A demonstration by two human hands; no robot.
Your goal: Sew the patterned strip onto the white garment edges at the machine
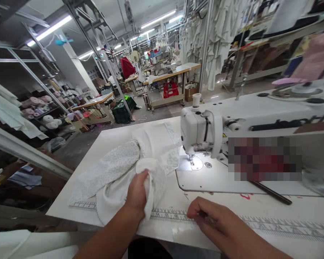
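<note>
The table (171, 190) spans the lower centre and right of the frame. The machine (196, 131) stands on it at right; the cloth (118, 158) lies left of the machine. The ruler (170, 215) runs along the near edge, passing under the cloth. The left hand (137, 194) grips the cloth; the right hand (209, 214) is at the ruler, lower right. Behind, upper centre, a bag (170, 89) sits below the far table (190, 67).

"What is being worn?"
"Black, plain-looking clothing with a rounded outline (149, 249), just showing at the bottom edge."
"And the arms?"
"Bare forearms (110, 233), slim at the wrists; bare left hand (137, 192), bare right hand (209, 215)."
</note>
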